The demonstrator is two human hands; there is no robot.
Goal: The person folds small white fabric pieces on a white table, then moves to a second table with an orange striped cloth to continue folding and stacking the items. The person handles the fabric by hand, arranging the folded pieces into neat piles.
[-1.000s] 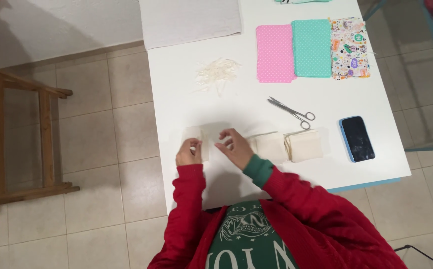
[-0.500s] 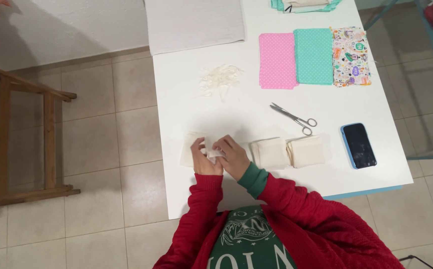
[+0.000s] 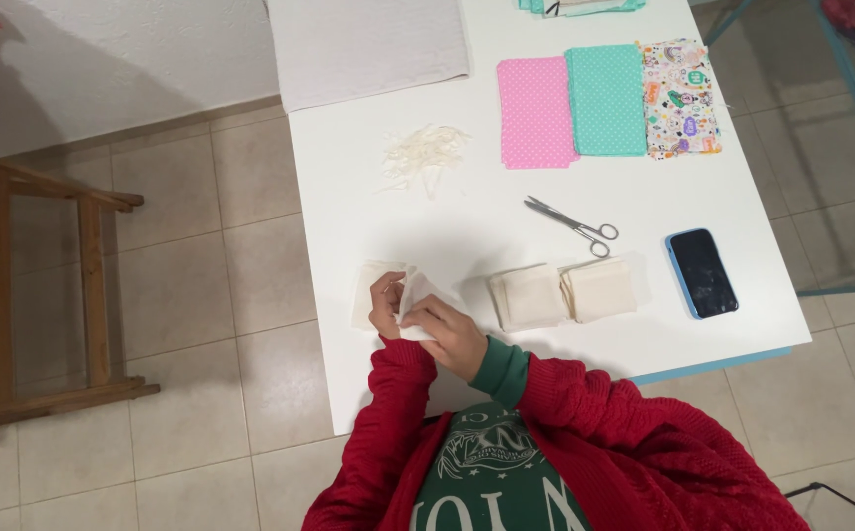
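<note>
Head view: left hand and right hand, fingers pinched on a cream cloth piece over the white table.

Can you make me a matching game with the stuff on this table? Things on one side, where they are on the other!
Things:
1. scissors
2. phone
3. pink cloth
4. cream cloth piece

Places:
A. beside the teal cloth
B. near the table's right edge
C. in both hands
D. just above two cream stacks

Pairs: 1-D, 2-B, 3-A, 4-C
</note>
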